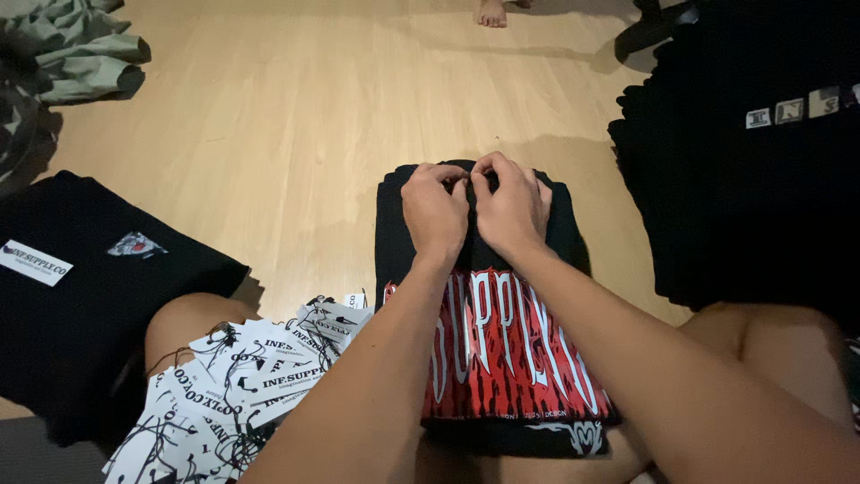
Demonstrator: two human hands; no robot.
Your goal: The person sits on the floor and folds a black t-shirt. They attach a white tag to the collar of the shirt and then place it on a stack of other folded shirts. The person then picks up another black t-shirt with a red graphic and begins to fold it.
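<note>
A folded black shirt (394, 224) with a red and white print (502, 350) lies on the wooden floor in front of me. My left hand (434, 211) and my right hand (512, 206) are pressed together at its far edge, near the collar. Both hands have their fingers curled and pinch something small there; what they pinch is hidden by the fingers. Beside my left knee lies a heap of white paper tags with black strings (237, 385).
A tall stack of black shirts (743, 179) stands at the right. A black folded shirt with a white label (81, 296) lies at the left. Green clothes (72, 49) sit at the far left corner. Another person's bare foot (492, 12) shows at the top.
</note>
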